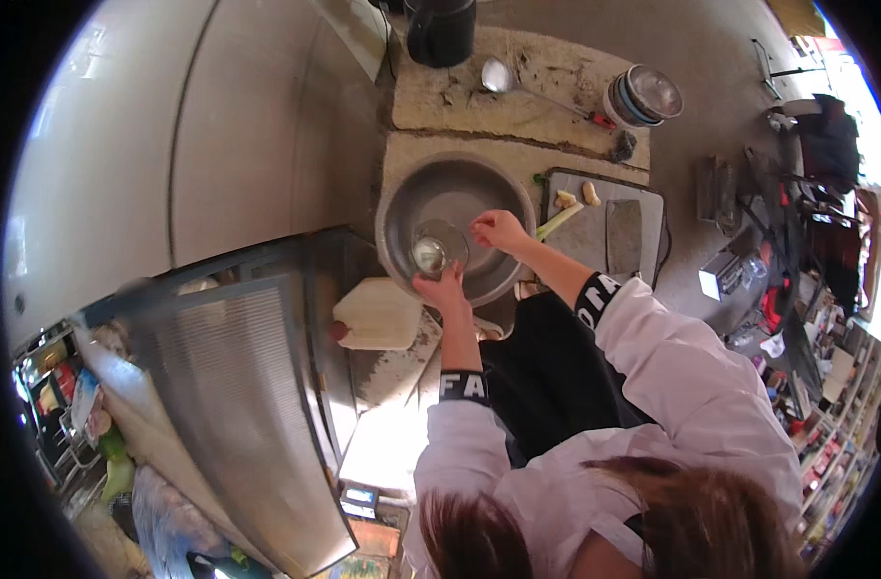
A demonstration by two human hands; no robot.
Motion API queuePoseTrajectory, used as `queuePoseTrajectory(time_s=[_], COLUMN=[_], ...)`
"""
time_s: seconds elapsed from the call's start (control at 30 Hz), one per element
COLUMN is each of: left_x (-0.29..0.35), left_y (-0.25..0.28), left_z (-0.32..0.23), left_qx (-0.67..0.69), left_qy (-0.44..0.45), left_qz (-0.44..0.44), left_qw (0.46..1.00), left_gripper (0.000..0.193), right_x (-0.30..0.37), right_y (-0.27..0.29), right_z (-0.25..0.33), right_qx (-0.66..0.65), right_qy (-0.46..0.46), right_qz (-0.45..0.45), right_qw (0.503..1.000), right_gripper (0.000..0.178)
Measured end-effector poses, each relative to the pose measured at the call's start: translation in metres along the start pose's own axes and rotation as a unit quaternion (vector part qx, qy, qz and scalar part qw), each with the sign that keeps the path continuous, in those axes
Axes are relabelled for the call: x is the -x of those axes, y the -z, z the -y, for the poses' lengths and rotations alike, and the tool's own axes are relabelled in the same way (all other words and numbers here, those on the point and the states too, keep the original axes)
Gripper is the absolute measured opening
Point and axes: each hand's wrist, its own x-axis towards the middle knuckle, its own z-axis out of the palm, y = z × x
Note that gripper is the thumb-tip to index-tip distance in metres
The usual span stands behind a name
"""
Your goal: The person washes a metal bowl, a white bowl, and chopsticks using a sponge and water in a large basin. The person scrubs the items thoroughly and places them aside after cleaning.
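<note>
Small clear glass bowl (439, 248) is gripped at its rim by left hand (442, 288) — over large round grey metal basin (457, 227); right hand (499, 230) is held loosely curled, nothing gripped.

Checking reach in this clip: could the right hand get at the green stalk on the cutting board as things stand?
Probably yes. The right hand hovers over the metal basin, and the green stalk lies just beyond the basin's rim on the cutting board, beside that wrist. Nothing appears to lie between them.

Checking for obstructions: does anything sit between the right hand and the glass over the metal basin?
Nothing visible does. The right hand hovers beside the glass, which the left hand holds at its near rim, over the metal basin.
</note>
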Motion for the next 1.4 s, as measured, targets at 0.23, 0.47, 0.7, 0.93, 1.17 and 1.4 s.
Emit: queuePoseTrajectory(time_s=[0.23, 0.47, 0.7, 0.93, 1.17, 1.4], left_x=[-0.068, -0.089, -0.069, -0.075, -0.071, -0.068], left_y=[-0.026, -0.040, -0.050, -0.044, -0.036, -0.014], left_z=[0.079, 0.105, 0.081, 0.088, 0.065, 0.066], left_qx=[-0.340, -0.355, -0.286, -0.225, -0.287, -0.303], left_qy=[-0.318, -0.349, -0.183, -0.271, -0.218, -0.240], left_qz=[-0.150, -0.204, -0.148, -0.105, -0.048, -0.031], left_qw=[0.872, 0.843, 0.929, 0.930, 0.932, 0.922], left_gripper=[0.050, 0.047, 0.047, 0.053, 0.061, 0.071], right_x=[-0.061, -0.084, -0.086, -0.068, -0.082, -0.077], right_y=[-0.001, -0.014, -0.009, -0.021, -0.021, -0.026], right_z=[-0.048, -0.065, -0.057, -0.070, -0.037, -0.019], right_qx=[0.175, 0.229, 0.327, 0.294, 0.366, 0.420], right_qy=[0.073, 0.105, 0.126, 0.120, -0.008, -0.001], right_qz=[-0.022, -0.094, -0.074, -0.022, 0.060, 0.112], right_qw=[0.982, 0.963, 0.934, 0.948, 0.929, 0.901], right_gripper=[0.019, 0.024, 0.032, 0.046, 0.059, 0.052])
